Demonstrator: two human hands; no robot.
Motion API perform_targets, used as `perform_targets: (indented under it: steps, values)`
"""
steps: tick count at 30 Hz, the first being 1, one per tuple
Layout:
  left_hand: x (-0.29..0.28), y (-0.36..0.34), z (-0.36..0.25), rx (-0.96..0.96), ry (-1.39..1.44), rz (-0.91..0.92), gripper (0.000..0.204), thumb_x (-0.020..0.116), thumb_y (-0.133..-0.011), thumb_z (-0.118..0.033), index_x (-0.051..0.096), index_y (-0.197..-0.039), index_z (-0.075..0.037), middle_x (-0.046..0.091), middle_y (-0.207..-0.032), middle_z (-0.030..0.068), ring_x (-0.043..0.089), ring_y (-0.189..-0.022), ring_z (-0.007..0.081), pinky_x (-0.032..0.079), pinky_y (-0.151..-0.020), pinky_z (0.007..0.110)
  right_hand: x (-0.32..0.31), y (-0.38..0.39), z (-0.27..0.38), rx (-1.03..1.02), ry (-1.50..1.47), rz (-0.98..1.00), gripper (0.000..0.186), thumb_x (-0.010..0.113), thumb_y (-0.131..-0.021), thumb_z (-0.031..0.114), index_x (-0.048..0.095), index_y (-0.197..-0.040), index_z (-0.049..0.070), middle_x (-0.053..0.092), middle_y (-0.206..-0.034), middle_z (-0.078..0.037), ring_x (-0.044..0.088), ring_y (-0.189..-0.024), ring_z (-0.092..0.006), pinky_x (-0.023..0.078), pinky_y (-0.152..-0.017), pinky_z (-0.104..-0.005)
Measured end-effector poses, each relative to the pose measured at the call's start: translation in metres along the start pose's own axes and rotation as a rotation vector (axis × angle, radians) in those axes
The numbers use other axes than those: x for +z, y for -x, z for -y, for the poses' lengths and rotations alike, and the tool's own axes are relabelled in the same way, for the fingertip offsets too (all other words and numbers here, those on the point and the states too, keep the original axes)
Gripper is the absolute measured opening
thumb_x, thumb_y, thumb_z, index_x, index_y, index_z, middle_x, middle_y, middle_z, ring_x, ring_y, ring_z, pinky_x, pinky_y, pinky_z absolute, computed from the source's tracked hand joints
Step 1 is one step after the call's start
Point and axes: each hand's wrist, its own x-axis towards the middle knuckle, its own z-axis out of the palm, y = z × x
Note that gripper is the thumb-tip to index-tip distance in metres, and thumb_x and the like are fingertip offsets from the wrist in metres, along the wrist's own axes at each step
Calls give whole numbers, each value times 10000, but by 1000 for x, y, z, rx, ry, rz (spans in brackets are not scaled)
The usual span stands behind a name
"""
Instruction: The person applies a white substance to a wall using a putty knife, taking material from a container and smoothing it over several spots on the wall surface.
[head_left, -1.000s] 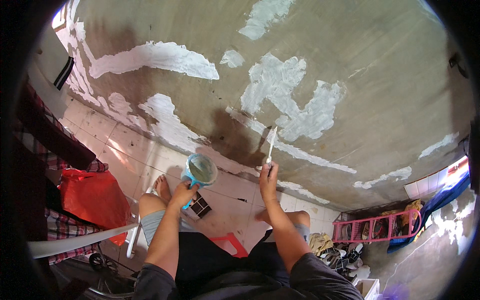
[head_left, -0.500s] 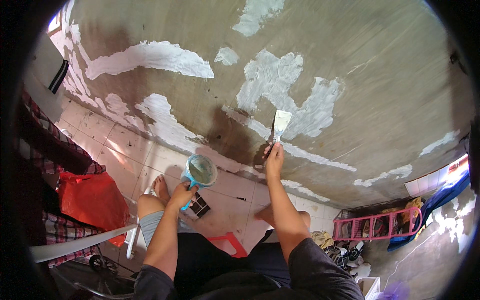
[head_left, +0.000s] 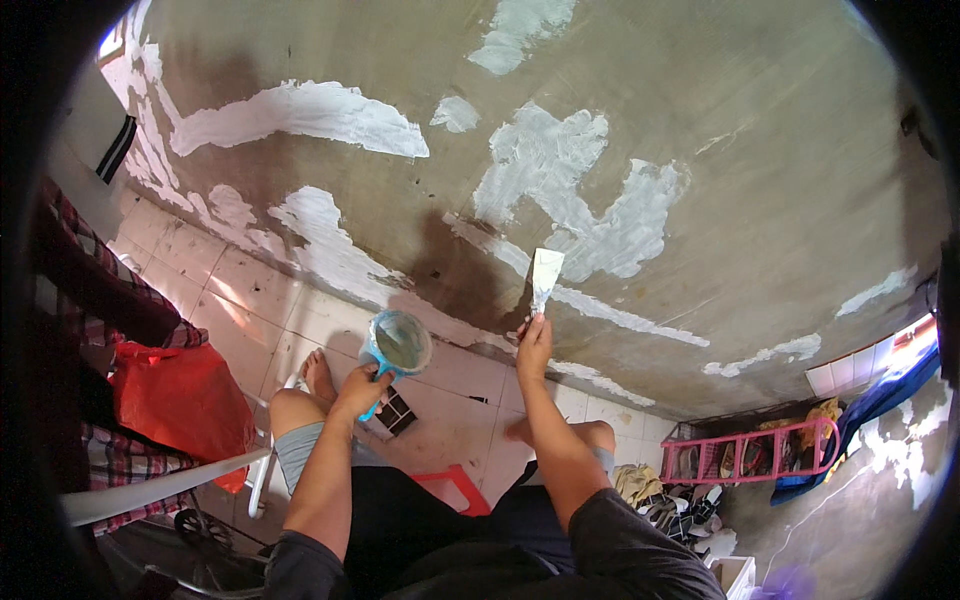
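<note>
Your left hand [head_left: 362,389] had its fingers closed around the handle of a blue pot [head_left: 374,342], held above the tiled floor [head_left: 455,405], with pale grey residue inside. Your right hand [head_left: 534,345] had its fingers gripping a scraper [head_left: 545,274], its whitish blade pointing up by the lower edge of a white patch [head_left: 632,235] on the grey wall [head_left: 400,50]; I could not tell whether they touched. Any lettering on your pot or scraper was too small to make out. A red bag [head_left: 180,400] sat to your left.
</note>
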Motion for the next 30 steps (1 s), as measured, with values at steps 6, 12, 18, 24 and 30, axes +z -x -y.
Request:
perform_targets:
  steps: [6, 12, 18, 24, 30]
  values:
    - [-1, -4, 10, 41, -20, 22, 367, 648, -932, -324, 630, -993, 37, 657, -639, 118, 619, -470, 190, 492, -468, 330, -16, 24, 26, -136, -49, -1, 324, 396, -1085, 308, 509, -997, 18, 580, -788, -52, 541, -675, -131, 481, -646, -286]
    - [2, -1, -1, 37, -37, 23, 361, 641, -943, -318, 617, -1003, 37, 651, -655, 118, 614, -479, 191, 492, -455, 323, -18, 18, 40, -240, 81, -56, 404, 413, -1071, 278, 467, -1374, 17, 584, -1073, -136, 571, -926, -210, 467, -856, -349]
    - [3, -5, 6, 39, -7, 38, 371, 644, -942, -323, 613, -1011, 40, 647, -653, 115, 612, -482, 188, 492, -449, 320, -12, 2, 40, -406, 229, -153, 431, 457, -1048, 243, 445, -1403, 0, 501, -1233, -227, 502, -1163, -363, 385, -1013, -430]
    - [4, -6, 5, 3, -24, 50, 361, 642, -940, -329, 620, -1005, 26, 652, -649, 112, 612, -479, 185, 495, -452, 320, 1, -19, 27, -329, 259, -111, 371, 495, -1034, 268, 496, -1260, -26, 496, -1180, -220, 512, -1121, -335, 416, -949, -408]
    - [6, -5, 4, -11, -23, 44, 347, 637, -940, -330, 626, -987, 13, 655, -645, 104, 613, -477, 181, 497, -459, 322, 23, -40, 14, -171, 65, 24, 347, 485, -1049, 283, 448, -1260, 10, 610, -895, -93, 594, -799, -178, 481, -773, -339]
